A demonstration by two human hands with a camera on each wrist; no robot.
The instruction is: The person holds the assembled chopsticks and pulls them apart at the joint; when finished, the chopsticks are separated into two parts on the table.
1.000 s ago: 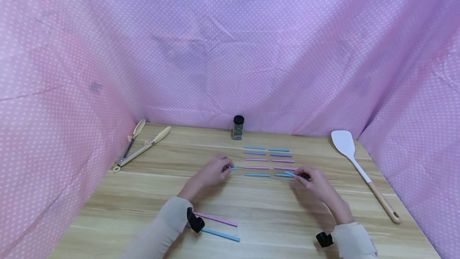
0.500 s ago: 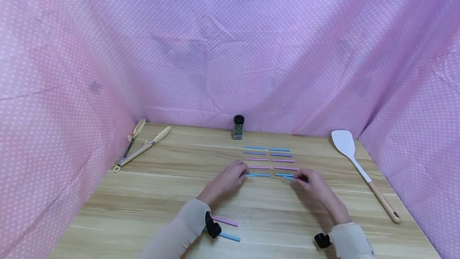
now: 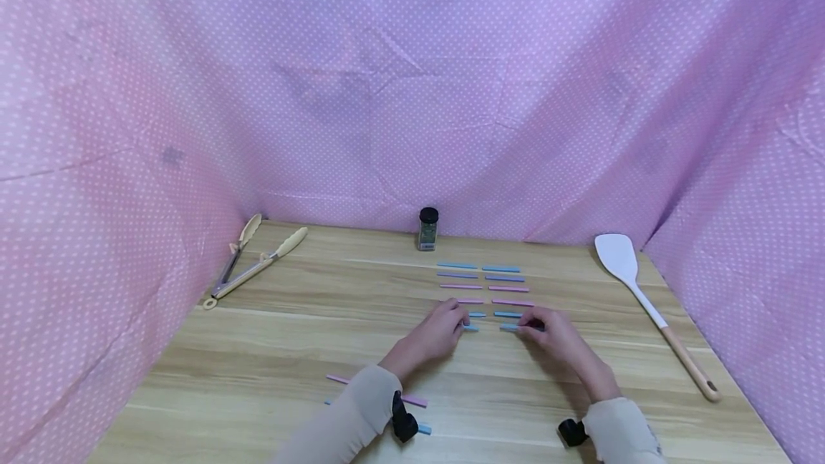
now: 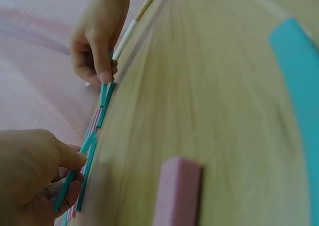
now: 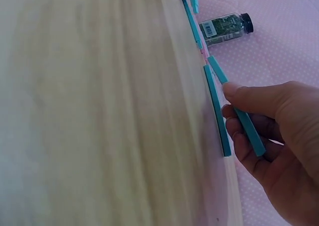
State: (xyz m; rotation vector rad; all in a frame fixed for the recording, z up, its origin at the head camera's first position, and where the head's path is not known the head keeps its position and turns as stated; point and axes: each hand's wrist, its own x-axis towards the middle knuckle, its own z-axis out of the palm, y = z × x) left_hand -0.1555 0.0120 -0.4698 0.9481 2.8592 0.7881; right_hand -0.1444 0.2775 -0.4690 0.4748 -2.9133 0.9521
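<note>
My left hand (image 3: 437, 334) pinches a light blue stick (image 4: 65, 190) between thumb and fingers, close over the front of the left column of sticks. My right hand (image 3: 559, 339) pinches another light blue stick (image 5: 247, 128) at the front of the right column. Both held sticks point inward, toward each other. Just beyond them lie the front pair of blue sticks, the left one (image 3: 478, 314) partly hidden by my hand and the right one (image 3: 508, 314) in line with it. Farther back, pink sticks (image 3: 512, 303), purple-blue sticks (image 3: 505, 278) and blue sticks (image 3: 500, 269) form paired rows.
Under my left forearm lie a pink stick (image 3: 415, 401) and a blue stick (image 3: 424, 429), partly covered. Tongs (image 3: 258, 263) lie spread at the back left. A black-capped spice jar (image 3: 428, 230) stands by the pink dotted curtain. A white spatula (image 3: 619, 258) lies at the right.
My left hand has moved right and nearer, bringing its blue stick to the front of the left column. My right hand has shifted slightly nearer, its stick now straighter and in front of the blue pair.
</note>
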